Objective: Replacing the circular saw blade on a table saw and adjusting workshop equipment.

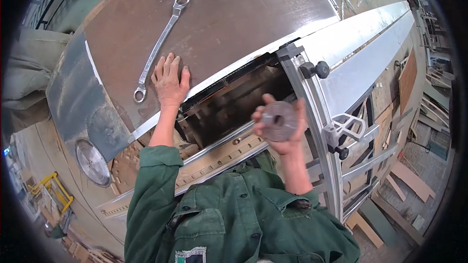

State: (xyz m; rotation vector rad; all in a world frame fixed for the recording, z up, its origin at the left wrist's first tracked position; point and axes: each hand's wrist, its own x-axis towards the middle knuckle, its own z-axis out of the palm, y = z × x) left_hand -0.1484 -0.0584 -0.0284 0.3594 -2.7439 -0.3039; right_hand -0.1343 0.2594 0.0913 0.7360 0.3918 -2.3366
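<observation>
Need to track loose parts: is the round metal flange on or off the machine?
Off: the right hand holds the round metal flange, its dark centre hole showing.

Dk grn work top (231,216) w/ dk btns (244,195), chest pkts (201,225), folded L cuff (161,156)

camera on person's head, left one of two. looks down and bit ahead. quite near: green shirt (239,204) at bottom, left hand (170,84) and right hand (287,147) round middle, brown table top (234,24) past them. wide round view, straight edges bend.
</observation>
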